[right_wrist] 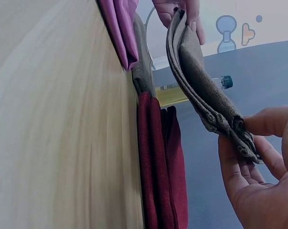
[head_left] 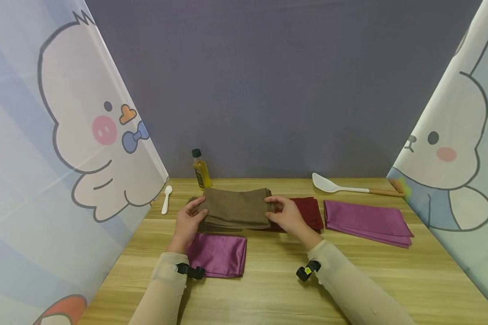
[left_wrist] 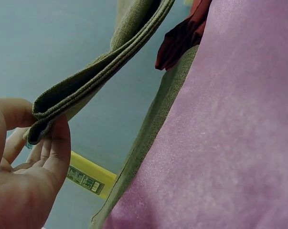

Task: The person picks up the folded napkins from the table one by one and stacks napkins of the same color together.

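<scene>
Nearest the person, a purple satin cloth (head_left: 223, 255) lies folded on the surface (head_left: 260, 293), just inside the left wrist and partly behind it. Beyond it, the left hand (head_left: 188, 223) and the right hand (head_left: 286, 217) each pinch one end of a folded brown cloth (head_left: 236, 207), thumb on one side and fingers on the other. The brown cloth spans the gap between them, its long axis running from one hand to the other, crosswise to the person, so neither hand is nearer to it. Both wrist views show it raised clear of the surface, with its folded layers sagging a little between the grips. The relation that matters seems to be this held length against what lies under it: a second brown cloth (right_wrist: 143, 67) rests below, toward the left hand, while a dark red cloth (head_left: 311, 213) lies below and beyond the right hand, its near end covered from above by the held cloth. Farther right of the right hand, another purple cloth (head_left: 366, 221) lies folded, slightly skewed. Past the left hand stand a small white spoon (head_left: 166, 199), lying flat to its left, and an upright oil bottle (head_left: 202, 174) behind; past the right hand, a white ladle (head_left: 328, 185) lies crosswise.
</scene>
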Available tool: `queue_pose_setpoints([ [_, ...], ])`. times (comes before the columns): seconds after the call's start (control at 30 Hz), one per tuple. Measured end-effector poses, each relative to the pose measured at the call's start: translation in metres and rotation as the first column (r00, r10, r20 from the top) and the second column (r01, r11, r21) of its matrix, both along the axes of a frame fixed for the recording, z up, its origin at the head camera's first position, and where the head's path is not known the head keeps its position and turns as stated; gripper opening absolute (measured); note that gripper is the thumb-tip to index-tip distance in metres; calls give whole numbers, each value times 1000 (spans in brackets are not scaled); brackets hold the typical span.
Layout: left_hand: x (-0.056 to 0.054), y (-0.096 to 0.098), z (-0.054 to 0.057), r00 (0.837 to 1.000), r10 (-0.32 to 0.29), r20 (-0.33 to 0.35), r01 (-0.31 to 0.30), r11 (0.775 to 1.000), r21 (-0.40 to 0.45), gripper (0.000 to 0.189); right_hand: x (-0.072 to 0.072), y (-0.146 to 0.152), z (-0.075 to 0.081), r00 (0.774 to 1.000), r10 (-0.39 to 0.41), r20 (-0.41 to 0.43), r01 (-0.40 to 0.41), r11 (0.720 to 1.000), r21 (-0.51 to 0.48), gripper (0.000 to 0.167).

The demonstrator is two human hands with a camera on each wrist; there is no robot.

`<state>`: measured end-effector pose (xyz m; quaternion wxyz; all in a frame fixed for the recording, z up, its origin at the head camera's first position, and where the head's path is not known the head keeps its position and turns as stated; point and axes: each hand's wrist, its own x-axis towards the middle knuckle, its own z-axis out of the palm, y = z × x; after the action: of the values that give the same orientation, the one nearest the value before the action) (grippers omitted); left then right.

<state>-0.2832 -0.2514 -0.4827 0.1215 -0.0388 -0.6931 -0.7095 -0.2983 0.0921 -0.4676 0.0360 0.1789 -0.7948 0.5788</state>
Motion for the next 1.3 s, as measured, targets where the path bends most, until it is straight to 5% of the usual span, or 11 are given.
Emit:
queue_pose_setpoints([
  [0.27,-3,-3,0,993,113,41,-115,992,47,43,-5,-8,-3,999,11,31,-11,1000,3,45],
  [1.3,-7,-39,-7,952,297,78,-296,955,-24,36,-24,-56,-14,991,75,110,-84,994,77,44],
])
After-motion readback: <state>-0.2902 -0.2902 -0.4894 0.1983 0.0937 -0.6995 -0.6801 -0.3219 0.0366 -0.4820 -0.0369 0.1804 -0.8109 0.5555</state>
